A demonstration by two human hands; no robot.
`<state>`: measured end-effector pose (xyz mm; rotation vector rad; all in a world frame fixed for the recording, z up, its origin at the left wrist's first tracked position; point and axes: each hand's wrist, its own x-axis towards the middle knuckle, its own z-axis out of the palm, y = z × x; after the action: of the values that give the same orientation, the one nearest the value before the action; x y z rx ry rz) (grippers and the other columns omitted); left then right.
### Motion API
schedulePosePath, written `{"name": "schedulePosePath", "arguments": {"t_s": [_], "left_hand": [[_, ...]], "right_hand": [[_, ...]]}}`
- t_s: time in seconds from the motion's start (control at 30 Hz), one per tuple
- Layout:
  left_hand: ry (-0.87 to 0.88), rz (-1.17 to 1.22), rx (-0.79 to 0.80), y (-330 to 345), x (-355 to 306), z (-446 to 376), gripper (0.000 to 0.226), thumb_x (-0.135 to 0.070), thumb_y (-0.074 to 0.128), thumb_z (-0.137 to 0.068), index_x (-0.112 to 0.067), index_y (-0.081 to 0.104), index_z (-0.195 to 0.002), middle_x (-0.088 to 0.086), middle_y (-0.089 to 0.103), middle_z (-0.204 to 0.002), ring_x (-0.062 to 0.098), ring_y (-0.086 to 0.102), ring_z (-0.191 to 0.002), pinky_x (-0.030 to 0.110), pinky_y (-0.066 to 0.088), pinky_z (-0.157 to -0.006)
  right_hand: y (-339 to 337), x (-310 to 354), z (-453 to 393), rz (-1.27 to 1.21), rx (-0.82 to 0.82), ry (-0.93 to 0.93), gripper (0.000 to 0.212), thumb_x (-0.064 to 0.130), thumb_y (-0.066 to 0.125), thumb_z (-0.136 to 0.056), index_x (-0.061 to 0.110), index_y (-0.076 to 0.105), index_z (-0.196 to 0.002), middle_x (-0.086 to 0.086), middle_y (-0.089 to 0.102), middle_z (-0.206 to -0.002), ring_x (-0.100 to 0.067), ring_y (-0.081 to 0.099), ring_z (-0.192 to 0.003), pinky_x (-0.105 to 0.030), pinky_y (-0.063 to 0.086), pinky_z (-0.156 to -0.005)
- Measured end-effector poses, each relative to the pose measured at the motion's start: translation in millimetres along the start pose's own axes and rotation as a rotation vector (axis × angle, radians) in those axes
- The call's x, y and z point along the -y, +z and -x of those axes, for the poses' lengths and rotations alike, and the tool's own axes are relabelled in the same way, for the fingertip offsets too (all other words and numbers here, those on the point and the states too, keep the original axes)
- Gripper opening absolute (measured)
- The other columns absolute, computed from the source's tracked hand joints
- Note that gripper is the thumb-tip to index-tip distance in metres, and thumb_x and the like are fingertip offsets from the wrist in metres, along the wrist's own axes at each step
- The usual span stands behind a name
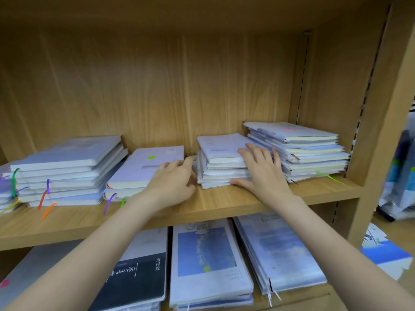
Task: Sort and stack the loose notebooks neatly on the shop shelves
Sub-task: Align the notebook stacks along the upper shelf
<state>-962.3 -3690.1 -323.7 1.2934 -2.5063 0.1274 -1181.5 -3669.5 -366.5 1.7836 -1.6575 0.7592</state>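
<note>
Several stacks of pale lilac notebooks lie on a wooden shelf (224,200). My right hand (260,169) rests flat on the middle-right stack (220,158), fingers spread over its top and thumb against its front edge. My left hand (175,178) presses the left side of that same stack, beside a low two-book stack (146,167) with a green sticker. A taller stack (298,149) stands at the right, another tall stack (65,169) with coloured ribbon markers at the left.
The lower shelf holds a black-and-white notebook pile (139,272), a blue-cover pile (206,259) and a pale blue pile (280,250). The shelf's upright side panel (377,122) stands at the right; bags and loose books (386,254) lie beyond it.
</note>
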Motion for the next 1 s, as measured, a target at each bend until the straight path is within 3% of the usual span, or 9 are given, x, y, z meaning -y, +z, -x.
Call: {"name": "schedulePosePath", "arguments": {"t_s": [0.13,0.23,0.33,0.4,0.5,0.7,0.77,0.87,1.0], "left_hand": [[0.033,0.166,-0.179,2.2,-3.9,-2.2,0.068,-0.021,0.055,-0.086,-0.017,0.02,-0.145,0.003,0.04,-0.143,0.024,0.034,-0.131,0.037,0.027,-0.108],[0.135,0.197,-0.245,4.8,-13.6,-10.9,0.068,-0.028,0.059,-0.084,-0.02,0.027,-0.144,-0.001,0.036,-0.144,0.022,0.031,-0.133,0.04,0.024,-0.111],[0.207,0.19,-0.274,8.8,-35.9,-20.2,0.067,-0.036,0.059,-0.084,-0.022,0.029,-0.143,-0.002,0.036,-0.144,0.021,0.031,-0.131,0.038,0.022,-0.11],[0.235,0.182,-0.274,12.2,-52.9,-28.8,0.068,-0.035,0.06,-0.085,-0.023,0.027,-0.143,-0.003,0.037,-0.143,0.02,0.031,-0.131,0.036,0.021,-0.11],[0.25,0.155,-0.22,18.5,-74.3,-43.9,0.072,-0.04,0.059,-0.086,-0.025,0.021,-0.145,-0.005,0.033,-0.146,0.019,0.027,-0.135,0.032,0.017,-0.108],[0.247,-0.16,-0.159,35.6,-88.2,-57.0,0.081,-0.051,0.056,-0.085,-0.028,0.01,-0.148,-0.006,0.02,-0.152,0.019,0.02,-0.137,0.035,0.013,-0.11],[0.269,-0.212,-0.247,42.7,-84.3,-56.5,0.081,-0.045,0.064,-0.081,-0.024,0.021,-0.147,-0.002,0.029,-0.15,0.021,0.031,-0.134,0.037,0.021,-0.108],[0.322,-0.265,-0.424,55.4,-77.1,-59.0,0.085,-0.026,0.087,-0.049,-0.012,0.056,-0.127,0.008,0.061,-0.122,0.028,0.061,-0.102,0.038,0.039,-0.091],[0.32,-0.25,-0.502,63.7,-78.3,-59.1,0.08,-0.014,0.085,-0.045,-0.008,0.06,-0.121,0.011,0.064,-0.117,0.031,0.063,-0.096,0.036,0.026,-0.087]], "right_hand": [[-15.2,-8.8,4.5,-0.045,-0.196,-0.052,0.066,0.045,0.066,-0.071,0.011,0.048,-0.125,-0.015,0.052,-0.13,-0.028,0.042,-0.124,-0.051,0.018,-0.11],[-41.5,-39.8,6.0,-0.098,-0.268,0.022,0.072,0.042,0.067,-0.069,0.012,0.044,-0.129,-0.016,0.047,-0.134,-0.03,0.035,-0.127,-0.054,0.024,-0.108],[-57.3,-74.7,15.9,-0.129,-0.081,0.186,0.094,0.045,0.078,-0.066,0.016,0.032,-0.143,-0.017,0.03,-0.146,-0.038,0.028,-0.133,-0.054,0.025,-0.108],[-61.2,-90.7,29.3,-0.187,0.065,0.272,0.104,0.042,0.081,-0.067,0.021,0.019,-0.148,-0.013,0.017,-0.152,-0.033,0.018,-0.139,-0.05,0.019,-0.113],[-63.0,-104.1,47.1,-0.23,0.074,0.308,0.101,0.036,0.077,-0.074,0.018,0.013,-0.149,-0.008,0.014,-0.153,-0.023,0.012,-0.142,-0.039,0.016,-0.114],[-45.1,-107.5,45.2,0.163,0.002,0.24,0.103,0.049,0.082,-0.06,0.019,0.029,-0.143,-0.017,0.038,-0.14,-0.034,0.035,-0.128,-0.066,0.019,-0.104],[-38.4,-108.0,45.5,0.196,-0.086,0.194,0.099,0.049,0.083,-0.055,0.016,0.036,-0.136,-0.021,0.044,-0.132,-0.033,0.036,-0.123,-0.069,0.022,-0.099],[-31.1,-108.6,46.7,0.18,-0.156,0.087,0.091,0.043,0.084,-0.057,0.016,0.038,-0.132,-0.017,0.04,-0.135,-0.031,0.033,-0.123,-0.068,0.023,-0.102],[-29.8,-103.4,42.4,0.095,-0.112,0.091,0.098,0.038,0.086,-0.057,0.018,0.033,-0.136,-0.02,0.037,-0.138,-0.031,0.027,-0.126,-0.067,0.024,-0.102]]}}
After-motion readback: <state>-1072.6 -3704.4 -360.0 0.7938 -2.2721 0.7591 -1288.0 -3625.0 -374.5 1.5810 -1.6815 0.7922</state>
